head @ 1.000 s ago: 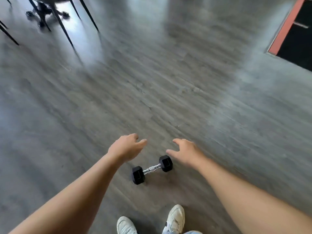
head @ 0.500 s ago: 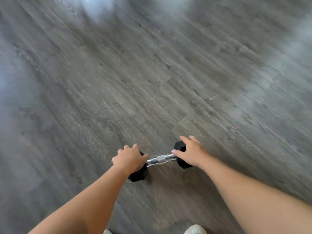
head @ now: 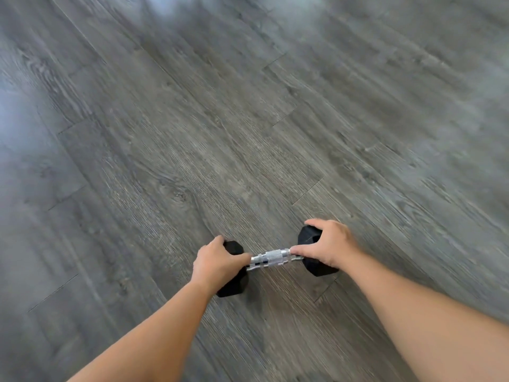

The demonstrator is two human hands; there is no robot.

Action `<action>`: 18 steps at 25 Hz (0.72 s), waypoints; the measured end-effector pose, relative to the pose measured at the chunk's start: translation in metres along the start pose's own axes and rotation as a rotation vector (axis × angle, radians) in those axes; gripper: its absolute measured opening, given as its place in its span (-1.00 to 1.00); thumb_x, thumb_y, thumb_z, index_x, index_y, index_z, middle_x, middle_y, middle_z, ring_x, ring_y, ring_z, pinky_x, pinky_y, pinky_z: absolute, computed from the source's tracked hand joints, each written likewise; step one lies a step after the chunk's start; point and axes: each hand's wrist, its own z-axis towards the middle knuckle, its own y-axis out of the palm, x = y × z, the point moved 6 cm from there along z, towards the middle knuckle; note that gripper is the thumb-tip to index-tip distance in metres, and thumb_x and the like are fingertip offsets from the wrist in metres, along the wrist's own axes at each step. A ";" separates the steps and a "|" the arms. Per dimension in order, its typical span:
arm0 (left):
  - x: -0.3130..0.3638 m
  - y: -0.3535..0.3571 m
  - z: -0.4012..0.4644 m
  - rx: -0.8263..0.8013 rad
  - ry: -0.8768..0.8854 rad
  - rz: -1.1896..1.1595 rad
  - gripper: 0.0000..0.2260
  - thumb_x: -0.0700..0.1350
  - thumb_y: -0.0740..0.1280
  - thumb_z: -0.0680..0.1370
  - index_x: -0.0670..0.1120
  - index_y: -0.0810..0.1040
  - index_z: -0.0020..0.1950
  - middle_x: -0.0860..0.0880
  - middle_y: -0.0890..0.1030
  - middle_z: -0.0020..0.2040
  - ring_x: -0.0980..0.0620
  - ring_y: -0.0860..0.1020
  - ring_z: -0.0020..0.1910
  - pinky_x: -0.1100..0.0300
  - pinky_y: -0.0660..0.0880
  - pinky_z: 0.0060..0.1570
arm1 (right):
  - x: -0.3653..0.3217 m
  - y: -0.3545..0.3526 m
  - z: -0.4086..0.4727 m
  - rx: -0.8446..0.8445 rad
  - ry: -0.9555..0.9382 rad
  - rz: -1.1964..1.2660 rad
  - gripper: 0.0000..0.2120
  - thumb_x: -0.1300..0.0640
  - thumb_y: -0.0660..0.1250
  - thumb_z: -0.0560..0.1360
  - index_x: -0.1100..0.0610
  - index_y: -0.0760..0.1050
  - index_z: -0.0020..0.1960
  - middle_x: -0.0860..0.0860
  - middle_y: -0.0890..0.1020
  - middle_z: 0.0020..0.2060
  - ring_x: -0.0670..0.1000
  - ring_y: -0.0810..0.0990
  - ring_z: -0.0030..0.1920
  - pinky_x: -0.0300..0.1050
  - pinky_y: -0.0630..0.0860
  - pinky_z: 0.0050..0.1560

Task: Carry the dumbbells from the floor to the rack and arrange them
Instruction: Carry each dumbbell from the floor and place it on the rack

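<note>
Here, in the head view, we find one dumbbell (head: 271, 257) low in the frame, at about six o'clock from the centre, lying on the grey plank floor (head: 248, 119); whether it has left the boards yet we cannot tell. Our left hand (head: 217, 263) curls over the black hexagonal head at the nine o'clock end, fingers wrapped over its top edge; our right hand (head: 329, 245) grips the other head at the three o'clock end, thumb reaching onto the knurled chrome handle (head: 272, 257), which stays bare between the two. The hands are set apart, one clamped on each end, and we judge this is so the weight is shared evenly and the bar stays level when raised, rather than hanging from one wrist. Both forearms come in from five and seven o'clock, which suggests we are bent low over it. No rack shows here, nor any other dumbbell; the carrying is still ahead of us.
</note>
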 end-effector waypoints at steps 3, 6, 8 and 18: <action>0.001 0.001 0.004 0.033 0.018 0.005 -0.68 0.14 0.45 0.33 -0.01 0.58 -0.03 -0.01 0.61 -0.08 -0.04 0.58 -0.09 0.05 0.59 -0.02 | 0.001 0.002 0.002 0.050 -0.021 0.025 -0.44 -0.33 0.54 0.21 -0.17 0.63 0.16 -0.02 0.64 0.02 0.10 0.58 0.08 -0.03 0.58 0.10; -0.001 0.003 0.006 0.051 -0.010 -0.028 -0.72 0.10 0.48 0.30 -0.01 0.62 -0.09 -0.01 0.64 -0.13 0.00 0.59 -0.16 0.11 0.59 -0.09 | 0.002 0.002 0.001 0.075 -0.011 0.052 -0.51 -0.37 0.45 0.12 -0.16 0.62 -0.03 -0.10 0.65 -0.15 0.08 0.62 -0.06 0.04 0.65 0.01; 0.002 0.002 0.007 0.050 -0.030 -0.043 -0.72 0.07 0.50 0.26 -0.06 0.64 -0.15 -0.02 0.66 -0.19 -0.01 0.62 -0.21 0.12 0.62 -0.13 | 0.007 0.005 0.000 0.088 0.008 0.086 -0.54 -0.36 0.44 0.08 -0.14 0.62 -0.12 -0.10 0.66 -0.23 0.05 0.63 -0.14 0.06 0.67 -0.06; 0.145 -0.124 -0.117 0.092 0.203 0.113 -0.75 0.02 0.53 0.28 -0.10 0.64 -0.17 -0.02 0.61 -0.29 0.00 0.57 -0.31 0.14 0.56 -0.23 | -0.021 -0.142 -0.139 0.322 0.039 0.343 -0.64 -0.17 0.61 0.26 0.00 0.67 -0.07 -0.03 0.68 -0.23 0.09 0.64 -0.15 -0.06 0.58 -0.15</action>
